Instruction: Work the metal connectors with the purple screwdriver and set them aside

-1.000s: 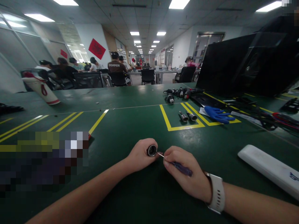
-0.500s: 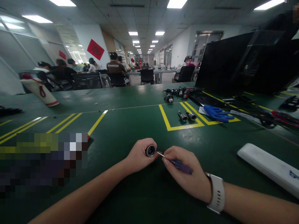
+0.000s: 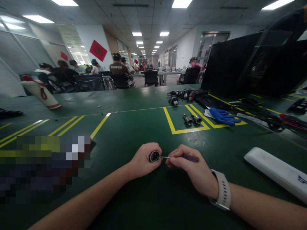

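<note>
My left hand (image 3: 145, 159) is wrapped round a cylindrical metal part (image 3: 154, 156), its round open end turned toward me. In my right hand (image 3: 189, 167), a screwdriver (image 3: 190, 158) with a purple handle and thin metal shaft is pinched between the fingers. The shaft points left and its tip is at the opening of the metal part, seemingly just inside the rim. Most of the metal part's body is hidden by my left fingers. Farther off, two similar metal parts (image 3: 192, 119) lie side by side within a yellow-taped area.
A blue glove (image 3: 223, 116) lies beyond the tape, near dark monitors (image 3: 230, 64). Black devices with cables (image 3: 175, 101) sit farther back. At right is a white case (image 3: 275, 171); at left, a cream cylinder (image 3: 43, 94) and a pixelated object (image 3: 45, 166). People sit at far desks.
The screwdriver has swung from a slant to nearly level, and its tip has moved from the rim's edge into the opening. My right hand has turned and risen slightly; my left stays nearly still.
</note>
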### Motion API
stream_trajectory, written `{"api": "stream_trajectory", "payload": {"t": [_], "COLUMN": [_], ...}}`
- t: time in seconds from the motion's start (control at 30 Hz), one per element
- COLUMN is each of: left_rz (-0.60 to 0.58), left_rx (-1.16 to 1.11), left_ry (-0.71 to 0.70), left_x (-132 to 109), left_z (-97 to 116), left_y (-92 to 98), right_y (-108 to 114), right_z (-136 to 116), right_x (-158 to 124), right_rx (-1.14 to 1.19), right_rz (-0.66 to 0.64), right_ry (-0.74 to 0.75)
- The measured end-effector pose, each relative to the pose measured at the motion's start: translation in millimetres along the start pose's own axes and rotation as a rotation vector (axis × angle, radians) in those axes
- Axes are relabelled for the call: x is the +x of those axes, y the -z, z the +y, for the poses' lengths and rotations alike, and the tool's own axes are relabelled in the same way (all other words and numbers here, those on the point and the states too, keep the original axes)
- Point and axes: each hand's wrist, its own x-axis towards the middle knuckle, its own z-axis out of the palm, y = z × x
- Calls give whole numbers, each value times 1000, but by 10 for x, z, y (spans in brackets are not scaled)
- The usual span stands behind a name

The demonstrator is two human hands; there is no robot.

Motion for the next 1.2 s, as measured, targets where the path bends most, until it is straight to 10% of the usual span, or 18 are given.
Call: {"api": "stream_trajectory", "payload": {"t": [0.23, 0.57, 0.87, 1.2], "left_rz": [49, 46, 88, 74], "left_rx": [-11, -88, -20, -87], "left_ry": [-6, 8, 5, 26], "left_x": [4, 2, 3, 3], "left_z": [-19, -21, -20, -11], "left_y": [-14, -5, -22, -8], "right_y": [-40, -4, -49, -31], "right_z": [20, 36, 22, 25], "right_x": [-80, -6, -65, 2], "right_rx": [-245, 49, -149, 204], "right_rz": [-31, -5, 0, 7], "right_ry": [281, -1, 182, -118]}}
